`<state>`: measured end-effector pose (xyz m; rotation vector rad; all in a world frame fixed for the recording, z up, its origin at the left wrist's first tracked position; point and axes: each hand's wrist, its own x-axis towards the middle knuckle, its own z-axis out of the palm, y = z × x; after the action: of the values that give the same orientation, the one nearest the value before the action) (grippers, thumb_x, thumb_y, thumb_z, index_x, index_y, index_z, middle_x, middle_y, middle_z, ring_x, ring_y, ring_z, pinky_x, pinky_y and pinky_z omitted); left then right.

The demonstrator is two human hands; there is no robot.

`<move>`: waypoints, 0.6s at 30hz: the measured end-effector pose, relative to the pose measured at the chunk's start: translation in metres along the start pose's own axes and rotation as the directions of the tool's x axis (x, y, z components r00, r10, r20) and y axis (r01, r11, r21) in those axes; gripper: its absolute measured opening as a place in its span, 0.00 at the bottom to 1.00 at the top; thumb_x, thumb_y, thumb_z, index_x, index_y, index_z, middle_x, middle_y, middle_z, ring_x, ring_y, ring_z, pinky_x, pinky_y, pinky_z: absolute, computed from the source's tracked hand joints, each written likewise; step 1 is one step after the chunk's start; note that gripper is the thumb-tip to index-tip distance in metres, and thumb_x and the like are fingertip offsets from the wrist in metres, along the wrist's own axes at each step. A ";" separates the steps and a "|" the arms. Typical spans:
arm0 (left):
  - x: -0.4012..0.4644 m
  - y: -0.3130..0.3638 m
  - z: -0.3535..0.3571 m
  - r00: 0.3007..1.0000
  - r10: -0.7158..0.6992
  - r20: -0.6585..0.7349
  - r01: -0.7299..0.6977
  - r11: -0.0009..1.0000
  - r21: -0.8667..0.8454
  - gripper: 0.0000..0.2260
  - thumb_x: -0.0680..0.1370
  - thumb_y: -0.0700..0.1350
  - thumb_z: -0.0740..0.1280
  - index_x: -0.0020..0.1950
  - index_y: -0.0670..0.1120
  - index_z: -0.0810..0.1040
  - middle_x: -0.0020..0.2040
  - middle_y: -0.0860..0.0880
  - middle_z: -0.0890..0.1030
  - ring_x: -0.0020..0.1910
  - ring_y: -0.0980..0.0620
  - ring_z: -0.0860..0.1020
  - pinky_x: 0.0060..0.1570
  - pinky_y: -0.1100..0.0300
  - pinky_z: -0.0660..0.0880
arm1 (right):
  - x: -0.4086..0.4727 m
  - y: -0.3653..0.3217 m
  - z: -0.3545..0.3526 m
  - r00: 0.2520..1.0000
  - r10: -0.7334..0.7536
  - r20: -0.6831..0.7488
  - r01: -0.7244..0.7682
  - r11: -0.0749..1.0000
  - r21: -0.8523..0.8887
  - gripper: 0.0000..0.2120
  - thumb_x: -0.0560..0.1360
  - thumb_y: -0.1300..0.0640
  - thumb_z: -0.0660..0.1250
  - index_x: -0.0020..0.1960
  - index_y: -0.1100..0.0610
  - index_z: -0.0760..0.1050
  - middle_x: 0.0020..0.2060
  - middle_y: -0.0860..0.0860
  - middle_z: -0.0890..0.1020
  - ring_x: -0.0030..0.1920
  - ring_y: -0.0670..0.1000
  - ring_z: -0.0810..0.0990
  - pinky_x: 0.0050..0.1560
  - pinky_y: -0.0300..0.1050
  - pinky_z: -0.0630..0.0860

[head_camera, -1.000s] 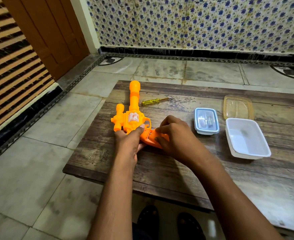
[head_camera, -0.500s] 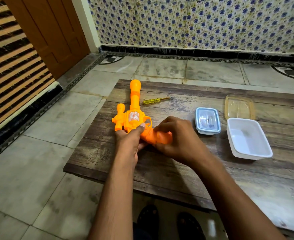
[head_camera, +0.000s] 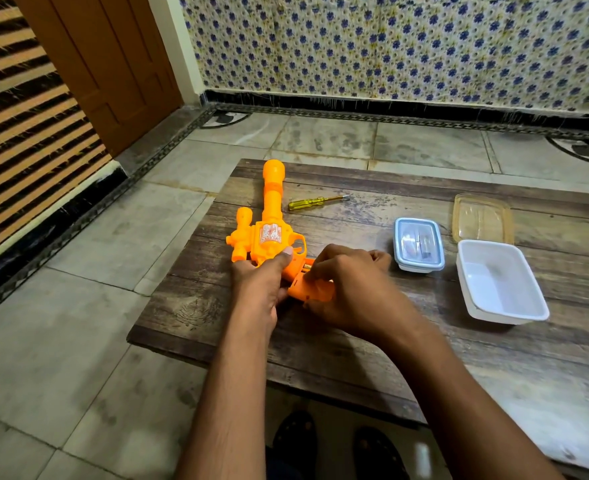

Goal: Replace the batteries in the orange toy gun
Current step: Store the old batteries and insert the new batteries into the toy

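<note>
toy gun [head_camera: 269, 237] left on table [head_camera: 355, 358], screwdriver [head_camera: 315, 202] beside barrel, containers [head_camera: 419, 244] right.

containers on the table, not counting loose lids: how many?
2. A lidded blue-rimmed container sits right of the hands; an open white container sits further right, with a loose amber lid behind it. None looks hidden.

No legible text anywhere

Toy gun's handle [head_camera: 312, 289] behind right hand [head_camera: 348, 292]
</note>
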<state>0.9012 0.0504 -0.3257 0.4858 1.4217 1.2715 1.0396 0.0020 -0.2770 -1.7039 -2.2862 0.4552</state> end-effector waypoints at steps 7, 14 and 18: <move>0.000 0.001 0.000 1.000 0.010 0.008 -0.010 1.000 -0.006 0.27 0.74 0.36 0.75 0.72 0.45 0.72 0.61 0.43 0.82 0.52 0.44 0.84 0.25 0.57 0.80 | 0.004 0.003 0.004 1.000 -0.009 -0.014 0.010 0.997 0.076 0.14 0.73 0.48 0.73 0.57 0.49 0.85 0.56 0.48 0.79 0.60 0.53 0.77 0.62 0.59 0.71; 0.003 0.000 -0.001 1.000 -0.003 0.023 0.004 1.000 -0.026 0.28 0.74 0.37 0.75 0.73 0.45 0.71 0.63 0.43 0.81 0.57 0.43 0.82 0.29 0.54 0.82 | 0.005 0.007 0.010 0.994 0.099 -0.050 -0.090 0.984 0.153 0.15 0.71 0.49 0.77 0.57 0.49 0.85 0.64 0.50 0.72 0.67 0.54 0.70 0.64 0.58 0.73; 0.003 0.001 -0.004 0.999 -0.015 0.044 0.016 0.999 -0.033 0.27 0.74 0.37 0.75 0.72 0.45 0.72 0.63 0.44 0.81 0.59 0.44 0.82 0.35 0.53 0.82 | 0.008 0.011 0.009 0.990 0.136 -0.041 -0.122 0.962 0.243 0.18 0.70 0.51 0.79 0.59 0.52 0.85 0.63 0.54 0.78 0.63 0.53 0.77 0.58 0.45 0.75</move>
<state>0.8968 0.0518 -0.3271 0.4766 1.3629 1.2631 1.0436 0.0122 -0.2893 -1.7247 -1.9948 0.6708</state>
